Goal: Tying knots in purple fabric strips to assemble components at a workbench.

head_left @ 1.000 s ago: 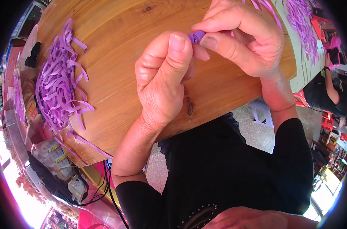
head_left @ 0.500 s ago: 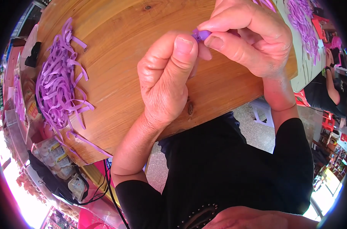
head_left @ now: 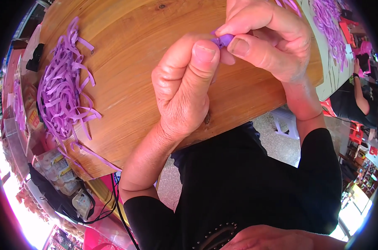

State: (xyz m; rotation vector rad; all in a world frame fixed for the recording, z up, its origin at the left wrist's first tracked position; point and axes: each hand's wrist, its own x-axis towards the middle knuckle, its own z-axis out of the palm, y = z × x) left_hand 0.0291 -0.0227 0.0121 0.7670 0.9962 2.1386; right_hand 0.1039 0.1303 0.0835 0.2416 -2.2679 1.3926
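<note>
Both my hands meet above the round wooden table (head_left: 126, 75). A small folded piece of purple ribbon (head_left: 224, 39) is pinched between the thumb of my left hand (head_left: 185, 87) and the thumb and fingers of my right hand (head_left: 266, 37). Most of the piece is hidden by the fingertips. A loose heap of purple ribbon strips (head_left: 64, 91) lies on the table's left side, well apart from both hands.
More purple strips (head_left: 326, 25) cover a second table at the upper right, where another person (head_left: 359, 100) sits. Plastic packets and a black cable (head_left: 72, 183) lie below the table edge at the left. A white stool (head_left: 284, 123) stands on the floor.
Both hands have shifted slightly up and to the right while still working the purple piece between their fingertips. The heap of strips has not moved.
</note>
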